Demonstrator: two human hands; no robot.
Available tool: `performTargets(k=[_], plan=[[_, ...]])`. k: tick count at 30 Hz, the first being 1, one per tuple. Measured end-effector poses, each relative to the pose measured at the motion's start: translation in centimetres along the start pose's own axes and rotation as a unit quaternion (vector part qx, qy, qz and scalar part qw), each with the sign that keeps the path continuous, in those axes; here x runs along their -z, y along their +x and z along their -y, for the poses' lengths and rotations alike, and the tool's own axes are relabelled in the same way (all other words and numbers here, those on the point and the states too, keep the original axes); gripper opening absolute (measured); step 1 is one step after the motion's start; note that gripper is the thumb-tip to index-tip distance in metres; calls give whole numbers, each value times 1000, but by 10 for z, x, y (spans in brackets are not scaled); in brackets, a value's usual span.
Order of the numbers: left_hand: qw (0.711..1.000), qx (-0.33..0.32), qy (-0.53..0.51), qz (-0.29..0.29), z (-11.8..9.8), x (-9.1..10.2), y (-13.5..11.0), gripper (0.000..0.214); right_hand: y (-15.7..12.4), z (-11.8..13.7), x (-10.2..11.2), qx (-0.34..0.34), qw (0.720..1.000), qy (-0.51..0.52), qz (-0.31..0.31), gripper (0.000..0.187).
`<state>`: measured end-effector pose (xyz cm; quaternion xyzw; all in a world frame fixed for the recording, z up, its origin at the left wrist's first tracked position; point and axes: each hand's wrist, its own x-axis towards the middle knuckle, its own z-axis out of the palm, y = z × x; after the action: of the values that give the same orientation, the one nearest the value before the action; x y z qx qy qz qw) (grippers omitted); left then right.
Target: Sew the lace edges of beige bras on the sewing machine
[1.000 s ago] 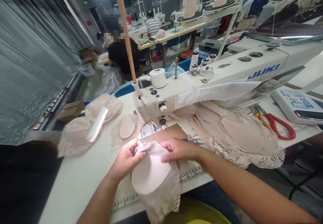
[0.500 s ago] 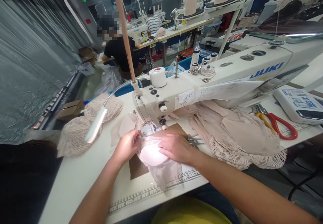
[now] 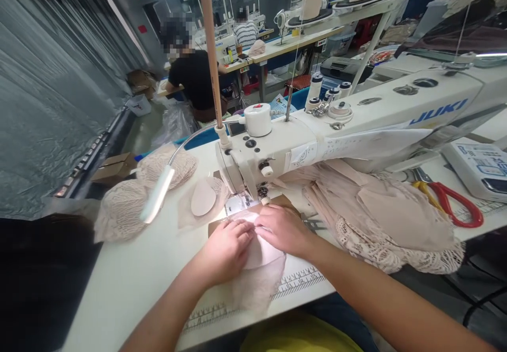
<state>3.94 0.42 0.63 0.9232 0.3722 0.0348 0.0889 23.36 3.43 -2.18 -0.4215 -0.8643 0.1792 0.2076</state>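
A sheer pale pink fabric piece with a smooth oval pad lies below the sewing machine's needle area. My left hand rests over its left part, fingers bent and closed on the cloth near the middle. Beside it, my right hand grips the upper right part, thumb and fingers together. The two hands' fingertips almost meet just in front of the presser foot. What lies under the fingers is hidden. A brown sheet shows partly beneath the work.
Lace cups and a fabric piece with an oval pad lie left. A lit lamp hangs over the table. Right are a heap of beige lace garments and red-handled scissors. A co-worker sits beyond.
My left hand has moved right, from the fabric's left edge to its middle, close to my right hand. The fabric is turned and partly covered now. The view has shifted slightly.
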Motion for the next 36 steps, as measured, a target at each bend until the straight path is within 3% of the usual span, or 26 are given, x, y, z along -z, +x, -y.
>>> performTargets(k=[4, 6, 10, 13, 19, 26, 36], plan=[[1000, 20, -23, 3, 12, 13, 3, 24, 2, -1, -7, 0, 999, -36, 2, 15], [999, 50, -9, -18, 11, 9, 8, 12, 2, -1, -8, 0, 999, -40, 3, 13], [992, 82, 73, -69, 5, -7, 17, 23, 2, -1, -8, -16, 998, -59, 0, 13], [988, 88, 102, -81, 7, -15, 16, 17, 2, -1, -8, -22, 997, -71, 4, 14], [987, 56, 109, -102, 16, -16, 10, 30, 4, -1, -9, -15, 996, -89, 14, 21], [992, 57, 94, -69, 26, -15, 13, 41, 9, 1, -8, -29, 995, -95, 27, 17], [997, 0, 62, -51, 54, -11, 21, 43, 15, 5, -12, -69, 991, -116, 13, 19]])
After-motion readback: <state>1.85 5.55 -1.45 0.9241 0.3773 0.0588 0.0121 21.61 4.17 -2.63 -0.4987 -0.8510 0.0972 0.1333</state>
